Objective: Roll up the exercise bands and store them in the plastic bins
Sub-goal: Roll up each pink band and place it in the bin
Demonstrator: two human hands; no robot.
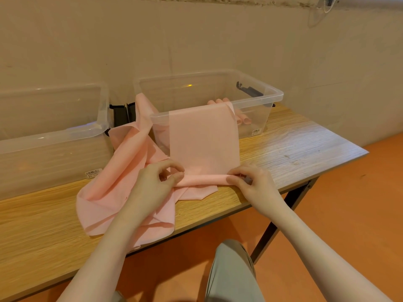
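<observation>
A long pink exercise band [204, 136] hangs over the front rim of the right clear plastic bin [257, 99] and runs down onto the wooden table [294, 149]. Its near end is rolled into a thin tube. My left hand [157, 182] pinches the tube's left end, and my right hand [250, 182] pinches its right end. More pink band [122, 192] lies crumpled on the table to the left, under my left forearm. Several rolled pink bands [243, 119] lie inside the right bin.
A second clear bin [54, 136] stands at the left of the table, and black lid clips [121, 115] sit between the two bins. The table's front edge runs close under my wrists. My knee [231, 269] is below, over an orange floor.
</observation>
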